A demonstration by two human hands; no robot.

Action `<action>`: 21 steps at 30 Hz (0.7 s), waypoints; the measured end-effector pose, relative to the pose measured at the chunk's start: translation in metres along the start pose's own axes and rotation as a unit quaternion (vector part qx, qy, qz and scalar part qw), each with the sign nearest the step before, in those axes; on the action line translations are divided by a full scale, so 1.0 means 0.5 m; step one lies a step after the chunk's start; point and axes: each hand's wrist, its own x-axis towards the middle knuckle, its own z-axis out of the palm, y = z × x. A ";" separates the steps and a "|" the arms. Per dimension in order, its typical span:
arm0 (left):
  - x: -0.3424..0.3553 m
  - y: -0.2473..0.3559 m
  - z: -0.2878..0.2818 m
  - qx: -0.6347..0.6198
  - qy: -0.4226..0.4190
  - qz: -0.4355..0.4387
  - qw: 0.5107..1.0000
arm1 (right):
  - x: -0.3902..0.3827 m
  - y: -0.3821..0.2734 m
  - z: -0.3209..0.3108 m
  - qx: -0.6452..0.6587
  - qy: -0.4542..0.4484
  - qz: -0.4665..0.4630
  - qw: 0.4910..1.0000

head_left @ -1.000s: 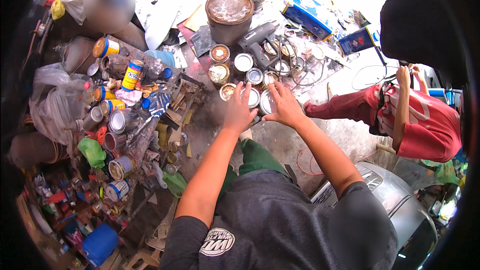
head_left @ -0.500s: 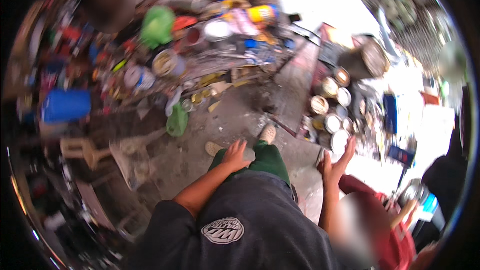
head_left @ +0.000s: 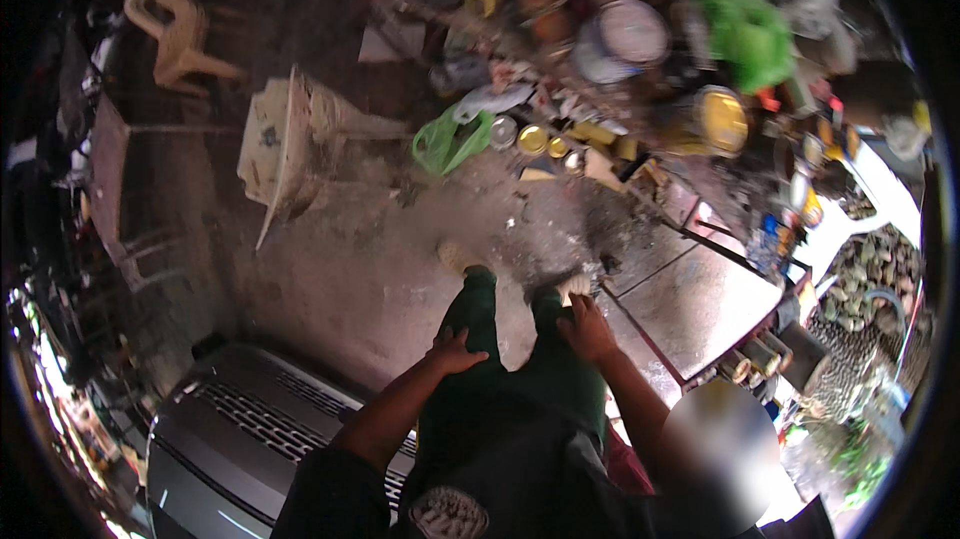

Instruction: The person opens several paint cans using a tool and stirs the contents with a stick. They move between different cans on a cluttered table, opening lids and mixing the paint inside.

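My fingers (head_left: 449,338) are loosely spread, gripping nothing; my left hand (head_left: 457,351) is at the left leg of my green trousers (head_left: 477,301), my right hand (head_left: 590,329) at the right, contact unclear. Both legs run lengthwise away from me, each nearest its own hand. Floor (head_left: 380,259) spreads between the grey car (head_left: 215,464) near left, a green bag (head_left: 430,146) far off and a dark bar (head_left: 643,334) right

The left hand (head_left: 459,352) sits at six o'clock in view, the right hand (head_left: 590,332) at four, fingers (head_left: 580,307) loose, forearms (head_left: 642,401) angling inward.
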 end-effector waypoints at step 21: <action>0.276 -0.135 -0.034 -0.334 0.286 0.068 0.896 | 1.577 -0.226 0.531 -0.294 0.051 -0.099 0.949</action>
